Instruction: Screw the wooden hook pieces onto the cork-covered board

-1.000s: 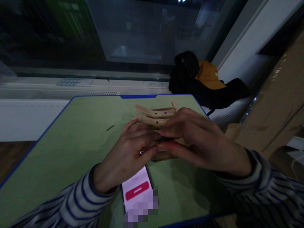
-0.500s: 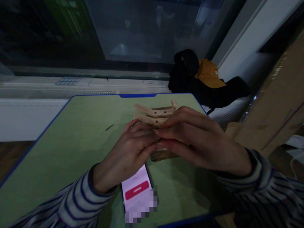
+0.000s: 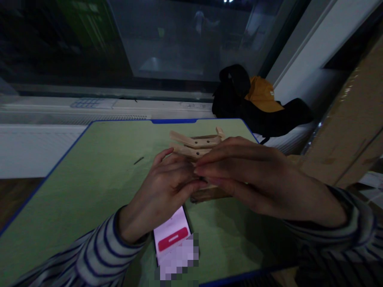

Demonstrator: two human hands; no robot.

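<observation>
Pale wooden pieces [image 3: 206,142] with drilled holes and angled left ends lie across a darker wooden block [image 3: 209,194] on the green table. Over the near part of this wooden assembly, my left hand [image 3: 170,179] is closed, its fingers curled round the pale wood and its thumb pointing right. Its fingertips are partly hidden. My right hand [image 3: 251,175] comes in from the right, fingers pressed together in a pinch close to the left thumb. A small dark spot shows between the two hands, too small to name. Both hands cover much of the wood.
A phone [image 3: 172,239] with a red button on its screen lies below my left hand. A small dark screw-like piece [image 3: 139,160] lies to the left. A black and mustard bag [image 3: 263,99] sits by the window; a cardboard box [image 3: 344,119] stands at right.
My right hand has shifted slightly right and its fingers have moved a little at the left thumb. My left hand and the wooden pieces stay nearly in place.
</observation>
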